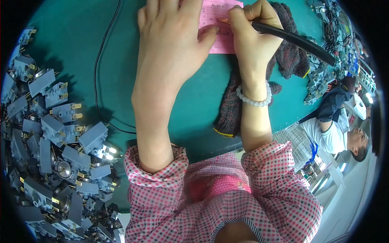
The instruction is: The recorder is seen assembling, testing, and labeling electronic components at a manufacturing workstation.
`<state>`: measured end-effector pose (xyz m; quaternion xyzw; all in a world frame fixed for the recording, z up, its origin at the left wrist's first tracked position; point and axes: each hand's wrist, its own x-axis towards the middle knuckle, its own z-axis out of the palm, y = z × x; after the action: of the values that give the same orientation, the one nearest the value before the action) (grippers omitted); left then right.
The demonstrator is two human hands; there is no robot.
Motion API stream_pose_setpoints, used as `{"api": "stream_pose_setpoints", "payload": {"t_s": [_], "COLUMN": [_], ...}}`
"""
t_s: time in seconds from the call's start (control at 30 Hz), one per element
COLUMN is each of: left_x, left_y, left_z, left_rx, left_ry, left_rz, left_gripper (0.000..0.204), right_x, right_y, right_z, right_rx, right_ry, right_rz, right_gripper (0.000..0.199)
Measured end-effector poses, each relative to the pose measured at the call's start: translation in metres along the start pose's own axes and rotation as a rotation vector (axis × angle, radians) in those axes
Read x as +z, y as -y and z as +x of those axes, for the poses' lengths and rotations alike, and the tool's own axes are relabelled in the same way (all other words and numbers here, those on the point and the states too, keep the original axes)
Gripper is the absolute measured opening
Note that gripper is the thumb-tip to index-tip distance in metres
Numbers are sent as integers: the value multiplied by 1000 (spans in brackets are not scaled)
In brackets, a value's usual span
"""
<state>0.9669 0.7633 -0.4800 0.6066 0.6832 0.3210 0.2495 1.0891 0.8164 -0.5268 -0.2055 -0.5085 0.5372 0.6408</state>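
Right hand (251, 30) grips black pen (293, 40) — tip up-left, tail down-right.

a pink paper form (221, 30) lies flat on the green table, pinned under the left hand; a black pen (291, 38), tilted, has its tip on the sheet.

Parts pile (52, 154) left; paper (219, 24) btwn hands
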Motion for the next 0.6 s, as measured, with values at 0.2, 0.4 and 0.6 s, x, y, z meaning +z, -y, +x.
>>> {"api": "stream_pose_setpoints", "payload": {"t_s": [0.2,0.4,0.6], "left_x": [-2,-1,-3], "left_y": [-1,-1,0], "left_z": [-1,-1,-3], "left_rx": [-14,-14,-4], "left_ry": [7,16,11], "left_rz": [1,-1,6], "left_gripper": [49,48,48], "right_x": [5,7,8], "right_y": [14,11,8], "right_z": [-2,-1,-2], "right_rx": [191,207,213], "right_ry": [-60,-83,-95], "right_rz": [-675,-707,-741], "right_gripper": [28,28,28]}}
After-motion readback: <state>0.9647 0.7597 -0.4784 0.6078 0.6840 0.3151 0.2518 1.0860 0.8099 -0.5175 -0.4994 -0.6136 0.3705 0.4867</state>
